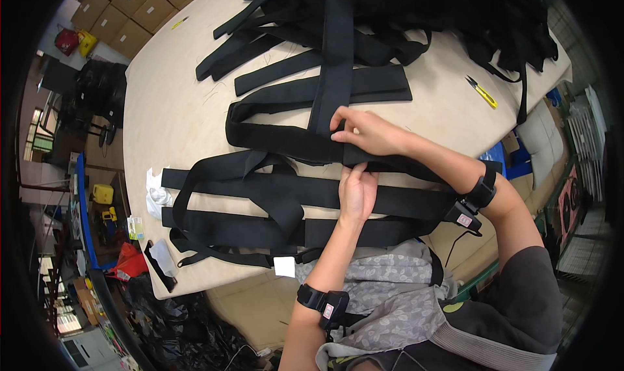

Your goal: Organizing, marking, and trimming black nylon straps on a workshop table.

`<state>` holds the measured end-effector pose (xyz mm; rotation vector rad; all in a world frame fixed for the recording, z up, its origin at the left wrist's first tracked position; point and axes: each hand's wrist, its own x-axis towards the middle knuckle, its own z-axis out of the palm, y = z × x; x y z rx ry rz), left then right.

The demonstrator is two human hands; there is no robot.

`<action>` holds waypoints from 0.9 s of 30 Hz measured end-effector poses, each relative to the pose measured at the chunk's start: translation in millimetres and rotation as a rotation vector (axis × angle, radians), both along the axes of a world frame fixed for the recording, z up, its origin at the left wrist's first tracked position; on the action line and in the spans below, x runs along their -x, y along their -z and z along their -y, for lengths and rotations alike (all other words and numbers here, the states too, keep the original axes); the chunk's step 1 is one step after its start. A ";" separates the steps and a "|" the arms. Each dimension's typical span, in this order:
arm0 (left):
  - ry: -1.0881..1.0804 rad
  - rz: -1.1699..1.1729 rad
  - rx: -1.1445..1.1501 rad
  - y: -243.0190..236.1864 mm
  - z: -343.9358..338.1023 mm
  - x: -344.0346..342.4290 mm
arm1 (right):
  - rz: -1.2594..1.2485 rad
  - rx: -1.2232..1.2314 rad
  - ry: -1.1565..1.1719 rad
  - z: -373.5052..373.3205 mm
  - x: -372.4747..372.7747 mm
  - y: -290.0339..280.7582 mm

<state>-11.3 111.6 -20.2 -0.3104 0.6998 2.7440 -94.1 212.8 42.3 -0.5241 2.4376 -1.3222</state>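
Note:
Wide black fabric straps lie in front of me on a cream-covered table. My right hand [372,133] reaches in from the right, its thumb and forefinger bent at the crossing of a lengthwise black strap [335,59] and a looped black strap [273,135]. The fingers close on the fabric there. Just nearer to me, my left hand [359,192] is turned palm up with its fingertips curled under the edge of that looped strap, partly hidden by it. Beneath the left hand run more flat black straps [403,202], with a twisted loop [283,208] on the left.
A large heap of black straps [442,7] covers the table's far side. Yellow thread snips [481,92] lie at the right. A crumpled white piece [156,195] sits at the left edge, near a dark flat item [160,267]. Cartons [133,10] stand beyond the table.

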 end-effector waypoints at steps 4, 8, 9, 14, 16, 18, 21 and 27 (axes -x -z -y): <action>0.032 -0.094 0.046 -0.3 1.5 1.8 | -0.007 -0.019 0.038 -10.3 -3.4 -16.2; -0.043 -0.036 0.186 -10.7 0.7 2.5 | -0.032 -0.105 0.052 -9.0 -20.9 6.3; -0.072 -0.012 0.206 -10.1 2.0 5.9 | -0.036 0.010 0.066 -11.9 -19.4 11.1; -0.096 0.120 0.132 -20.5 2.3 18.8 | 0.146 0.468 0.294 -65.8 -20.9 -36.4; -0.052 0.092 0.083 -27.9 9.7 20.0 | 0.200 0.540 0.358 -91.1 -25.7 -70.8; -0.053 0.105 -0.105 -6.0 24.9 29.1 | 0.199 0.736 0.213 -147.6 -31.5 -88.2; -0.182 0.225 -0.124 -14.3 44.0 39.5 | -0.121 1.340 0.192 -276.8 -60.5 -97.8; -0.081 0.167 -0.071 -16.7 41.8 32.9 | -0.404 0.388 1.248 -379.5 -134.9 -152.3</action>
